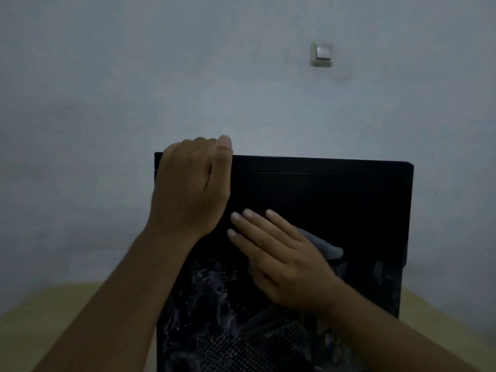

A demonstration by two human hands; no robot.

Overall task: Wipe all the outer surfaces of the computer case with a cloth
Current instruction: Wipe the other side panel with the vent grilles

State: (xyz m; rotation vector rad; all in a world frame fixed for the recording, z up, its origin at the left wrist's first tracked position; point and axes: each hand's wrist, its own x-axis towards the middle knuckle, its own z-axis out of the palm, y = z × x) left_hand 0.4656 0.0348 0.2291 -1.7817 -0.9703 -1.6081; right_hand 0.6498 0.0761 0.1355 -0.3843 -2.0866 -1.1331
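A black computer case (335,200) stands in front of me, its flat panel facing me, with perforated mesh and dusty smears on the lower part. My left hand (192,183) grips the case's top left edge, fingers curled over it and thumb up. My right hand (281,257) lies flat on the panel with straight fingers, pressing a grey cloth (326,245) against it. Only the cloth's right end shows beyond the hand.
The case stands on a light wooden table (40,304) that shows at both sides. A pale grey wall rises close behind, with a wall switch (321,54) above the case.
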